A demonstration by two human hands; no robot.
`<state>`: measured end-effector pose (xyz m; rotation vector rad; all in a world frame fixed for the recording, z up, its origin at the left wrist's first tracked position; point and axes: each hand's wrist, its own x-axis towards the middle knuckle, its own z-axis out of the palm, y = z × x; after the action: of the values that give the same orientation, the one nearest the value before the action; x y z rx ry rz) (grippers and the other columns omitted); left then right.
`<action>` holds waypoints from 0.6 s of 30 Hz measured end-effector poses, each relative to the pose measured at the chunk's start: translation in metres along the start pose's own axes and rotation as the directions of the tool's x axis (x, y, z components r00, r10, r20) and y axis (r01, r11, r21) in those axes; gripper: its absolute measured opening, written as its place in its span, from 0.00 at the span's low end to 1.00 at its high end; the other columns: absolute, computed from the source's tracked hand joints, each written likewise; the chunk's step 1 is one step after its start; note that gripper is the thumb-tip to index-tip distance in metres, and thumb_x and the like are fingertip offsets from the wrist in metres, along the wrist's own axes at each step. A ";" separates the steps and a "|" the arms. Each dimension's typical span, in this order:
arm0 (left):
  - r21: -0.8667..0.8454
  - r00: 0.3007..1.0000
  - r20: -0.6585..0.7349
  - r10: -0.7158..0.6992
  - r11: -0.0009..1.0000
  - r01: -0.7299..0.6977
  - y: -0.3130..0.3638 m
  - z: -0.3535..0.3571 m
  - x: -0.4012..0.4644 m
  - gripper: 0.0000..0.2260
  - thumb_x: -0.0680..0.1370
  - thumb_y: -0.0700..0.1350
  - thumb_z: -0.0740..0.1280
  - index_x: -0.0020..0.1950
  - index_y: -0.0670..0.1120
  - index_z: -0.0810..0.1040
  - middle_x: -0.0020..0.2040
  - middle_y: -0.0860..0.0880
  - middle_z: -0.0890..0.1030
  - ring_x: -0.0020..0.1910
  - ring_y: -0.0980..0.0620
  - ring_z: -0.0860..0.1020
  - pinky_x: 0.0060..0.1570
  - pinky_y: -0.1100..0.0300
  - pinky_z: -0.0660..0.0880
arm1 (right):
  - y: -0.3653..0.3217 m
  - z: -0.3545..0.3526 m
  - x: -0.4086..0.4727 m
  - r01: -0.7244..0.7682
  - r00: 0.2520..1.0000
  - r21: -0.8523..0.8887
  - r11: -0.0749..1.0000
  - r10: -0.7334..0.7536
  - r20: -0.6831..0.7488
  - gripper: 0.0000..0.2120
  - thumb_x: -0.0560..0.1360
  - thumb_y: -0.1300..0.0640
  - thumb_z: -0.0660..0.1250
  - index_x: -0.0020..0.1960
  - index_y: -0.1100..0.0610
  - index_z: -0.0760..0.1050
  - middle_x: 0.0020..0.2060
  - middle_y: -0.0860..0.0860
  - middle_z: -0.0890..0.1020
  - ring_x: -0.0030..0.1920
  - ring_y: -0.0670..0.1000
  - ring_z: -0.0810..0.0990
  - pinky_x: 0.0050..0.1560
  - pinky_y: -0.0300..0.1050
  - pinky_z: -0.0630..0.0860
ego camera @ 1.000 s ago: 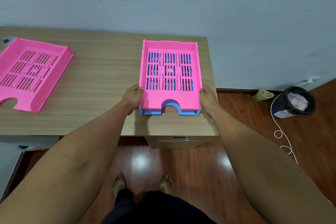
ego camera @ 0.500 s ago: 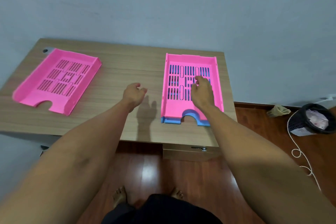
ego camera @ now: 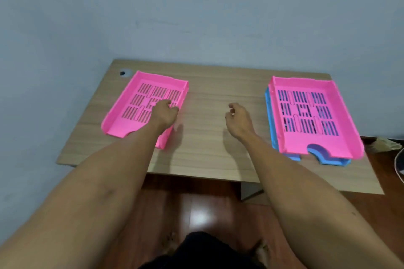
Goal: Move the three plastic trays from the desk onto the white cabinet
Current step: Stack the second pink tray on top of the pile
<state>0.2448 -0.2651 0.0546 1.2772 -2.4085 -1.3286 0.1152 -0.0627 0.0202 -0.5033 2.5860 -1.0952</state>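
Note:
A single pink slotted tray (ego camera: 140, 102) lies at an angle on the left part of the wooden desk (ego camera: 207, 137). My left hand (ego camera: 164, 113) hovers over its right side wall, fingers loosely curled, holding nothing. On the desk's right end a second pink tray (ego camera: 310, 113) sits stacked on a blue tray (ego camera: 271, 120), whose edge shows on the left and front. My right hand (ego camera: 238, 120) hangs over the bare desk between the two, fingers apart, empty. The white cabinet is out of view.
A grey wall rises behind the desk. A cable hole (ego camera: 123, 73) marks the desk's far left corner. Below is a reddish wood floor (ego camera: 196, 209), with a crumpled bag (ego camera: 387, 144) and a dark bin edge (ego camera: 400, 164) at the right.
Both hands let go of the stacked pink-and-blue trays and swung left. My left hand now reaches over the lone pink tray; my view turned left as well.

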 end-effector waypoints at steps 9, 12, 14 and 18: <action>0.116 1.000 0.008 -0.013 0.993 0.012 -0.108 -0.121 0.048 0.22 0.82 0.41 0.65 0.76 0.38 0.71 0.74 0.37 0.76 0.71 0.39 0.76 0.73 0.49 0.71 | -0.088 0.132 -0.044 -0.138 0.986 0.082 0.987 0.129 0.111 0.24 0.83 0.58 0.62 0.78 0.60 0.68 0.71 0.61 0.77 0.70 0.60 0.77 0.71 0.53 0.74; 0.102 0.999 -0.018 -0.052 0.993 0.053 -0.135 -0.139 0.063 0.19 0.81 0.41 0.65 0.71 0.37 0.75 0.69 0.36 0.79 0.66 0.37 0.79 0.67 0.49 0.74 | -0.104 0.162 -0.045 -0.145 0.977 0.078 0.986 0.130 0.168 0.26 0.85 0.58 0.60 0.82 0.61 0.62 0.77 0.61 0.71 0.74 0.59 0.73 0.74 0.54 0.72; 0.085 0.995 -0.051 -0.085 0.992 0.089 -0.160 -0.147 0.078 0.20 0.79 0.43 0.66 0.69 0.38 0.76 0.65 0.35 0.82 0.63 0.36 0.81 0.64 0.46 0.78 | -0.111 0.179 -0.043 -0.148 0.971 0.076 0.986 0.131 0.199 0.27 0.85 0.58 0.60 0.82 0.62 0.60 0.78 0.61 0.70 0.74 0.58 0.73 0.71 0.52 0.73; 0.068 0.983 -0.100 -0.154 0.985 0.161 -0.190 -0.156 0.094 0.29 0.76 0.48 0.66 0.75 0.39 0.70 0.70 0.35 0.77 0.69 0.35 0.77 0.69 0.40 0.76 | -0.114 0.210 -0.034 -0.158 0.965 0.044 0.986 0.145 0.217 0.15 0.84 0.59 0.61 0.70 0.61 0.71 0.69 0.60 0.79 0.59 0.57 0.80 0.59 0.54 0.79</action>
<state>0.3732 -0.4841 -0.0173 1.5430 -2.3572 -1.1927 0.2509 -0.2546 -0.0328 -0.3782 2.3550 -1.0067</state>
